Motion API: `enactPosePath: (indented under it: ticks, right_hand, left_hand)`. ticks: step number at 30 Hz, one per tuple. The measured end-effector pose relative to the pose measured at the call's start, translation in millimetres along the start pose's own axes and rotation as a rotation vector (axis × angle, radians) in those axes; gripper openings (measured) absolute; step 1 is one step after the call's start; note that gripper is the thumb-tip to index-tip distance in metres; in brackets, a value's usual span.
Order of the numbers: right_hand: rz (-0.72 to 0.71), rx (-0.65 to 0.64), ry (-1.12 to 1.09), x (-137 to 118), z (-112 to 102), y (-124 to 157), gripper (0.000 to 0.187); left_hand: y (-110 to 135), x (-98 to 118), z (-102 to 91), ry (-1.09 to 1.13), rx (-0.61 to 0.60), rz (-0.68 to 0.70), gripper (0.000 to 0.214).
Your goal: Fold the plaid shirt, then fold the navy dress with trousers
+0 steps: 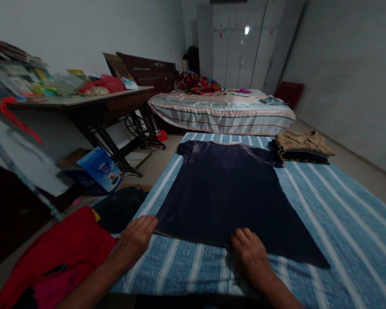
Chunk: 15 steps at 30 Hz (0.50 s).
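Observation:
A dark navy short-sleeved shirt (225,193) lies spread flat, its neckline away from me and its hem toward me. It rests on a blue cloth with white stripes (180,266). My left hand (138,234) pinches the hem at the shirt's near left corner. Farther right, my right hand (249,253) has its curled fingers closed on the hem near the middle. The right thumb is mostly hidden. The hem's right corner lies loose on the cloth.
Folded clothes (304,143) are stacked beyond the right sleeve. A red garment (64,244) and dark clothing (122,208) lie at lower left. A cluttered sewing-machine table (116,98) stands left, with a blue box (101,169) below. A bed (225,113) is behind.

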State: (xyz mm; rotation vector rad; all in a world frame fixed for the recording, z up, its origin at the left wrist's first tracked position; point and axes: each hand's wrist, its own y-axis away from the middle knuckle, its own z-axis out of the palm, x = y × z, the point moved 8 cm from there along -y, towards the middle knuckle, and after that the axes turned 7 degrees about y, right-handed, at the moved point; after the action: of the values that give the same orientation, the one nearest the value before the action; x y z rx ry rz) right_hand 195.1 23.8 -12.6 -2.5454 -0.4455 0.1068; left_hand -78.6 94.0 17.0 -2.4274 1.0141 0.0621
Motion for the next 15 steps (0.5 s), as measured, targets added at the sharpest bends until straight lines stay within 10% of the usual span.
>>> enactPosePath:
  ticks: [15]
  right_hand:
    - [0.016, 0.025, 0.011, -2, -4, -2, 0.017]
  left_hand:
    - [14, -10, 14.8, -0.001, -0.048, -0.031, 0.038]
